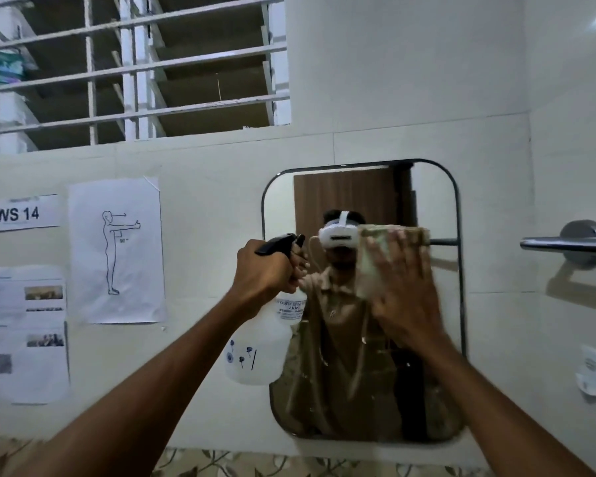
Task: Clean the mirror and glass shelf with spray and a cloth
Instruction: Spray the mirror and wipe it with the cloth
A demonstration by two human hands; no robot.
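A dark-framed mirror (437,201) with rounded corners hangs on the white tiled wall. My left hand (265,270) grips the neck of a translucent white spray bottle (255,356) with a black trigger head, held just left of the mirror's edge. My right hand (403,287) presses a beige folded cloth (379,249) flat against the mirror's upper middle, fingers spread. Wet droplets and streaks show on the mirror's lower part. No glass shelf is in view.
A metal towel bar (568,244) juts from the wall right of the mirror, with a small white holder (592,373) below it. Paper sheets (116,251) are taped to the wall on the left. A barred window (135,70) sits above.
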